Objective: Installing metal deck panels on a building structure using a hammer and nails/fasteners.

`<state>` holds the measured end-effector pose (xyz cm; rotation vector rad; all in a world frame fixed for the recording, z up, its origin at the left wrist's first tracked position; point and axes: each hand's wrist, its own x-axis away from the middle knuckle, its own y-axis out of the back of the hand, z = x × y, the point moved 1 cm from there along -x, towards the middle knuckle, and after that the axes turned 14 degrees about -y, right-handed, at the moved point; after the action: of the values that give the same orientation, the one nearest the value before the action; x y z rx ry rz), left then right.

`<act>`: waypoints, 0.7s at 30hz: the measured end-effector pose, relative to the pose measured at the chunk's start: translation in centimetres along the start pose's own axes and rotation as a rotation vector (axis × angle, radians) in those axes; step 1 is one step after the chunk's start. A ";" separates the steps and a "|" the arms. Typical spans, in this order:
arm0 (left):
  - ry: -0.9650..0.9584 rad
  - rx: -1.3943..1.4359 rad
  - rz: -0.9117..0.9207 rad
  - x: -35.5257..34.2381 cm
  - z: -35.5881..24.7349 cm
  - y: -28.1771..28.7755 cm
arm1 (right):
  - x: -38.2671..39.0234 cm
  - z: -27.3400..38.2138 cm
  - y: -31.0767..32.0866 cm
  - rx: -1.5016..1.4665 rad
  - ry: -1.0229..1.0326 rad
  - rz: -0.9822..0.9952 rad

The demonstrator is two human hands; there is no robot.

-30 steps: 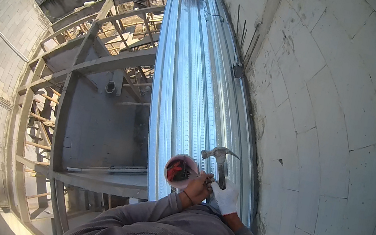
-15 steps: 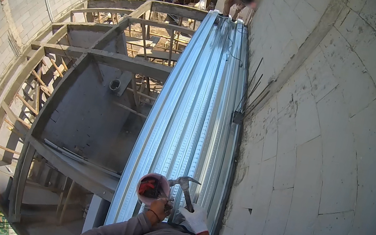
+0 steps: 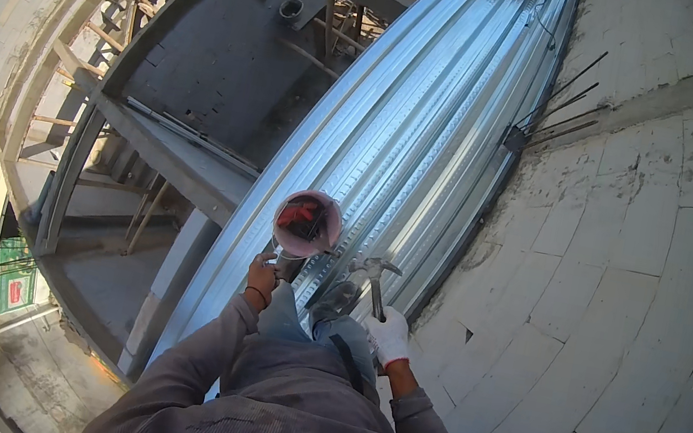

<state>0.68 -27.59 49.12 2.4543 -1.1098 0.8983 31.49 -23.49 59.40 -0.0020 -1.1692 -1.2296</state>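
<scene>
My bare left hand is closed at the near side of a pink bucket, seemingly on its handle. Inside the bucket lie a red thing, perhaps a glove, and dark items I cannot make out. My right hand, in a white work glove, is wrapped round the handle of a claw hammer. The hammer's head points up and away from me, a little right of the bucket. Beneath both hands are ribbed, shiny metal decking sheets, and a shoe of mine stands on them.
A pale block wall rises along the right, with thin steel bars sticking out beside the decking. To the left, the decking's edge drops to open bays between concrete beams. A cable lies on the far decking.
My view has tilted down and turned, so the decking now slants to the right and my legs show. The far person has left the picture. Bucket and hammer stay in my hands.
</scene>
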 end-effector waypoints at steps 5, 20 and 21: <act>0.064 -0.121 -0.008 -4.2 4.7 -1.7 | -6.5 -3.6 -2.9 0.047 -0.160 0.216; -0.080 -0.539 0.024 -34.4 33.8 -1.6 | -29.1 -0.4 -28.1 0.212 -0.087 0.395; -0.075 -0.535 0.032 -35.5 34.6 -1.6 | -30.2 0.1 -29.1 0.255 -0.077 0.409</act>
<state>-1.57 -23.70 -0.22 2.0428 -1.2273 0.4403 14.31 -13.63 22.44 -0.0942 -1.3104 -0.7224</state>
